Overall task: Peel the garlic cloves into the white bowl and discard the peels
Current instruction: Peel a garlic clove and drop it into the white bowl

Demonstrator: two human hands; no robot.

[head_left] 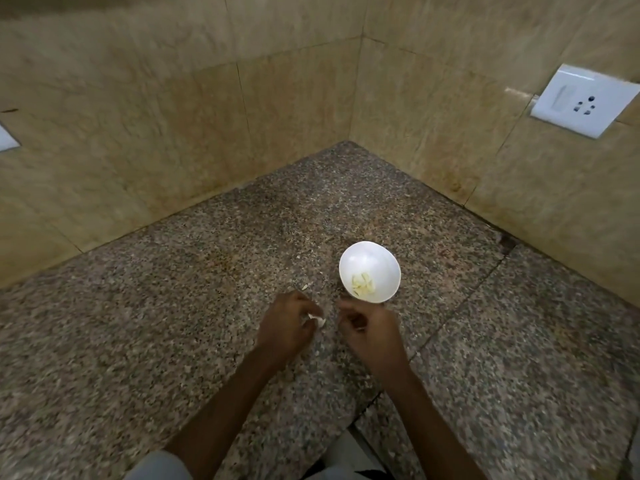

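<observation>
A white bowl (370, 261) stands on the speckled granite counter (207, 306) with several pale peeled garlic cloves (363, 285) in its bottom. Just in front of the bowl, my left hand (289, 323) has its fingers curled around white garlic with papery skin (317, 318) showing at the fingertips. My right hand (367, 329) hovers close beside it, below the bowl's near rim, fingers curled inward; a small pale bit shows at its fingers, too blurred to name.
A tiny scrap of peel (305, 287) lies on the counter left of the bowl. Beige tiled walls meet in a corner behind. A white socket plate (581, 100) is on the right wall. The counter's front edge runs near my body.
</observation>
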